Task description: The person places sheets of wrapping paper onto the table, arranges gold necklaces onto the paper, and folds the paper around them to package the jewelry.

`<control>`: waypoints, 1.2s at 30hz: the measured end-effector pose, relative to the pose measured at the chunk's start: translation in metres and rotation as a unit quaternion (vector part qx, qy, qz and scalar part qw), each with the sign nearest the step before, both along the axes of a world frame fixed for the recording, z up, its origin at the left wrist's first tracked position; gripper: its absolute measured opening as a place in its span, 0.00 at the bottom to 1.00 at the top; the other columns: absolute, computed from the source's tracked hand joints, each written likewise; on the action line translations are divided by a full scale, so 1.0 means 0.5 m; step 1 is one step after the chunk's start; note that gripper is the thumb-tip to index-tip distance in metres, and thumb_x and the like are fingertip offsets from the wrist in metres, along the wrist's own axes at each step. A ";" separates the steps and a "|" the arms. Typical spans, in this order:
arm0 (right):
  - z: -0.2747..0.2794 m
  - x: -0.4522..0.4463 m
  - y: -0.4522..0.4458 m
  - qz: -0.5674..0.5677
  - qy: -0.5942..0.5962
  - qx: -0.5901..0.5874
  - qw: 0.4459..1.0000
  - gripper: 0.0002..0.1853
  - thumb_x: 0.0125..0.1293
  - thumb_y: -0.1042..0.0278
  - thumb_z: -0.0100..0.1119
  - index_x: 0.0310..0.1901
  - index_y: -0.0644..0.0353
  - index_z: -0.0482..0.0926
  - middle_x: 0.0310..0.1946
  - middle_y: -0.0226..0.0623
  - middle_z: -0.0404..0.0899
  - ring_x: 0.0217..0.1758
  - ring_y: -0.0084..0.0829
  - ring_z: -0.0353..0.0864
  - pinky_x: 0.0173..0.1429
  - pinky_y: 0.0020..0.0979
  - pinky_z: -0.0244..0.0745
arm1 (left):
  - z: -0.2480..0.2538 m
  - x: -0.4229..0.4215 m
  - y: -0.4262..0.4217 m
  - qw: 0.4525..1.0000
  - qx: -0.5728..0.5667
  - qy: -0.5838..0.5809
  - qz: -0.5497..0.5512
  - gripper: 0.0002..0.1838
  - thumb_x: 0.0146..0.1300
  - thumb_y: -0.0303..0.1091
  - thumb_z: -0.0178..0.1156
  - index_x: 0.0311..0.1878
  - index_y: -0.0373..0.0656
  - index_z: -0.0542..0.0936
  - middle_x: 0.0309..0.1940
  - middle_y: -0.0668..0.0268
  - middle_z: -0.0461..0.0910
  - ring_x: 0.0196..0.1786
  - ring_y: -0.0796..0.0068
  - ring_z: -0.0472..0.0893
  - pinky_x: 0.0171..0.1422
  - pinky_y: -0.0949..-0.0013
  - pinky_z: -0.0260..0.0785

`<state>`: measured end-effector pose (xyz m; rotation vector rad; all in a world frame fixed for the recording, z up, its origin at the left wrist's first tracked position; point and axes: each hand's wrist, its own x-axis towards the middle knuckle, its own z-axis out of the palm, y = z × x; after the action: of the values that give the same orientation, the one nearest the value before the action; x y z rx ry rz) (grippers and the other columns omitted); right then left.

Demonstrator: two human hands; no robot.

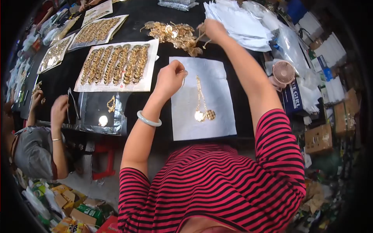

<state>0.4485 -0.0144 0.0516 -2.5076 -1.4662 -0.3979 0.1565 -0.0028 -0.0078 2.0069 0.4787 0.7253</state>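
My left hand (170, 79), with a pale bangle (149, 119) on its wrist, hovers over the left edge of a white paper sheet (182, 126). Its fingers are pinched, and a small pale thing shows at the fingertips, too small to name. On the sheet lies a gold chain necklace (199, 93) with two round gold discs (205, 115) at its near end. Beyond the sheet, my right hand (214, 31) is closed on a gold chain (200, 37) at the right side of a heap of gold jewelry (171, 34).
A board of gold chains (114, 66) lies left, with further boards (95, 32) behind it. White sheets (237, 25) are stacked at back right, near a pink fan (283, 72). At left, a co-worker's hand (59, 108) is beside a clear-wrapped pad (89, 110).
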 end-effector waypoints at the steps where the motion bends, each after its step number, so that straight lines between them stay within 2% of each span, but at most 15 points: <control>1: 0.013 0.010 -0.005 0.004 -0.032 0.053 0.998 0.10 0.59 0.68 0.59 0.39 0.64 0.81 0.36 0.51 0.83 0.43 0.49 0.83 0.46 0.44 0.77 | -0.003 -0.007 -0.012 1.000 0.011 0.004 0.005 0.07 0.59 0.27 0.64 0.36 0.36 0.77 0.25 0.61 0.80 0.28 0.74 0.79 0.35 0.70 0.70; 3: 0.011 0.043 -0.030 0.000 -0.057 0.101 0.993 0.10 0.60 0.68 0.59 0.40 0.64 0.81 0.33 0.48 0.83 0.38 0.45 0.84 0.41 0.42 0.78 | -0.005 -0.018 -0.030 1.000 0.014 0.012 0.007 0.06 0.59 0.27 0.63 0.36 0.36 0.77 0.25 0.60 0.80 0.29 0.70 0.80 0.36 0.68 0.71; 4: 0.011 0.062 -0.045 -0.023 0.089 0.117 0.989 0.10 0.61 0.68 0.59 0.41 0.64 0.82 0.32 0.46 0.83 0.34 0.40 0.83 0.37 0.39 0.78 | 0.000 -0.020 -0.033 0.999 0.026 0.016 0.013 0.06 0.59 0.27 0.63 0.36 0.36 0.77 0.26 0.58 0.80 0.30 0.66 0.80 0.37 0.67 0.72; 6: 0.004 0.086 -0.081 -0.068 0.371 0.144 0.915 0.10 0.62 0.70 0.60 0.43 0.64 0.82 0.29 0.41 0.83 0.27 0.30 0.82 0.29 0.33 0.76 | 0.012 -0.027 -0.047 0.999 0.037 0.024 0.013 0.06 0.59 0.27 0.63 0.36 0.36 0.76 0.26 0.57 0.81 0.30 0.61 0.81 0.37 0.65 0.72; 10: -0.046 -0.091 -0.258 -0.084 0.435 0.083 0.893 0.09 0.62 0.73 0.59 0.43 0.65 0.82 0.26 0.34 0.81 0.22 0.19 0.76 0.24 0.23 0.72 | -0.024 -0.093 -0.128 0.994 0.085 0.061 -0.001 0.03 0.58 0.25 0.58 0.36 0.38 0.77 0.30 0.51 0.82 0.37 0.49 0.82 0.43 0.54 0.74; 11: -0.069 -0.117 -0.299 -0.091 0.441 0.082 0.889 0.09 0.62 0.73 0.59 0.43 0.65 0.82 0.26 0.34 0.81 0.22 0.19 0.76 0.24 0.23 0.72 | -0.045 -0.110 -0.147 0.991 0.112 0.070 -0.013 0.03 0.58 0.24 0.58 0.36 0.38 0.77 0.32 0.51 0.82 0.39 0.49 0.82 0.43 0.54 0.74; 13: -0.117 -0.168 -0.373 -0.087 0.535 0.141 0.828 0.10 0.59 0.77 0.58 0.41 0.68 0.82 0.22 0.39 0.80 0.18 0.25 0.78 0.22 0.28 0.75 | -0.079 -0.141 -0.178 0.982 0.168 0.085 -0.033 0.03 0.58 0.23 0.58 0.36 0.38 0.77 0.36 0.51 0.82 0.42 0.49 0.82 0.45 0.54 0.74; 15: -0.134 -0.240 -0.438 -0.147 0.559 0.137 0.804 0.08 0.59 0.78 0.58 0.40 0.70 0.82 0.22 0.39 0.80 0.17 0.25 0.78 0.20 0.26 0.75 | -0.101 -0.157 -0.203 0.979 0.190 0.063 -0.045 0.03 0.58 0.23 0.59 0.36 0.38 0.77 0.38 0.51 0.81 0.44 0.49 0.81 0.46 0.55 0.74; 18: -0.173 -0.300 -0.516 -0.155 0.570 0.111 0.799 0.08 0.58 0.76 0.60 0.38 0.67 0.82 0.22 0.40 0.81 0.21 0.30 0.81 0.26 0.31 0.77 | -0.110 -0.176 -0.230 0.970 0.233 0.018 -0.065 0.05 0.57 0.23 0.60 0.36 0.37 0.77 0.43 0.51 0.81 0.48 0.50 0.80 0.49 0.56 0.74; 21: -0.186 -0.330 -0.552 -0.102 0.398 0.082 0.908 0.11 0.58 0.72 0.60 0.42 0.65 0.81 0.22 0.37 0.80 0.20 0.26 0.79 0.28 0.30 0.75 | -0.088 -0.181 -0.229 0.968 0.233 0.048 -0.074 0.10 0.54 0.23 0.66 0.40 0.37 0.79 0.49 0.54 0.80 0.51 0.52 0.79 0.53 0.58 0.74; 25: -0.203 -0.333 -0.565 -0.031 0.313 0.066 0.947 0.12 0.56 0.70 0.60 0.41 0.64 0.81 0.24 0.41 0.80 0.25 0.33 0.81 0.35 0.34 0.76 | -0.096 -0.156 -0.213 0.968 0.210 0.082 -0.112 0.13 0.53 0.24 0.67 0.43 0.37 0.79 0.50 0.53 0.79 0.51 0.51 0.79 0.54 0.59 0.73; 30: -0.177 -0.311 -0.561 -0.003 0.337 0.015 0.942 0.13 0.55 0.69 0.61 0.42 0.64 0.81 0.27 0.42 0.81 0.31 0.39 0.82 0.38 0.36 0.76 | -0.064 -0.146 -0.207 0.980 0.168 0.073 -0.082 0.15 0.54 0.26 0.67 0.46 0.37 0.79 0.51 0.52 0.76 0.49 0.50 0.79 0.52 0.59 0.74; 33: -0.164 -0.266 -0.517 -0.043 0.329 0.072 0.941 0.13 0.55 0.68 0.63 0.42 0.64 0.80 0.29 0.43 0.81 0.31 0.38 0.82 0.39 0.35 0.76 | -0.060 -0.103 -0.157 0.986 0.014 0.142 0.090 0.19 0.53 0.27 0.67 0.50 0.39 0.79 0.51 0.52 0.76 0.47 0.51 0.79 0.51 0.60 0.75; 34: -0.174 -0.263 -0.500 -0.039 0.333 0.068 0.940 0.13 0.55 0.68 0.63 0.42 0.64 0.80 0.29 0.43 0.81 0.31 0.38 0.82 0.39 0.35 0.76 | -0.065 -0.084 -0.146 0.985 0.012 0.146 0.096 0.19 0.53 0.27 0.67 0.50 0.39 0.79 0.51 0.52 0.76 0.47 0.51 0.79 0.51 0.60 0.75; 36: -0.207 -0.269 -0.454 -0.008 0.229 -0.008 0.973 0.13 0.56 0.68 0.63 0.42 0.64 0.80 0.29 0.41 0.80 0.32 0.35 0.81 0.38 0.32 0.76 | -0.073 -0.034 -0.124 0.984 -0.009 0.176 0.037 0.20 0.53 0.27 0.68 0.51 0.40 0.78 0.51 0.52 0.76 0.47 0.51 0.78 0.52 0.59 0.74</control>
<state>0.3138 -0.2414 -0.0518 -2.4046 -1.2644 0.1842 0.1397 -0.0645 -0.0442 2.1174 0.7677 0.4057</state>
